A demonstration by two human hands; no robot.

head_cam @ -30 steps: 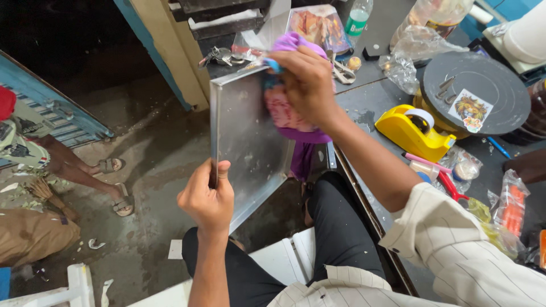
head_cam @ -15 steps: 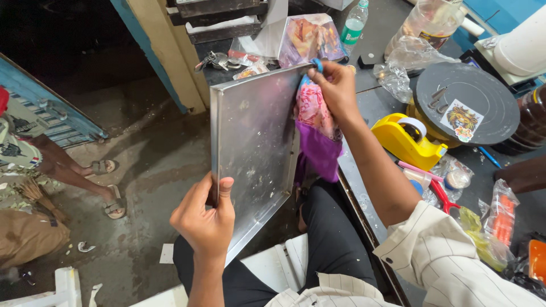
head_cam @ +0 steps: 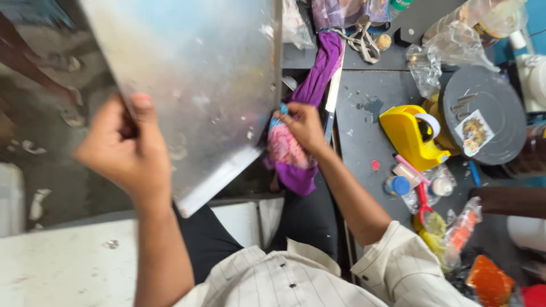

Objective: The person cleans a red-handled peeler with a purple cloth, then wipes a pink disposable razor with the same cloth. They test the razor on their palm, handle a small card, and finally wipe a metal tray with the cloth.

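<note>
While the left hand (head_cam: 122,150) clamps the lower edge of the tilted metal sheet (head_cam: 193,85) to steady it, the right hand (head_cam: 301,125), just beside the sheet's right edge, grips a bunched purple-and-pink cloth (head_cam: 290,156) against it, seemingly for wiping.

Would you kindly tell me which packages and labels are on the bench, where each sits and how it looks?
Square paper label: on the round grey lid, white with a colourful picture.
Clear plastic bag: crumpled, behind the yellow tape dispenser.
Orange-filled clear packet: long, near bench edge.
Orange pouch: bottom right corner.
</note>
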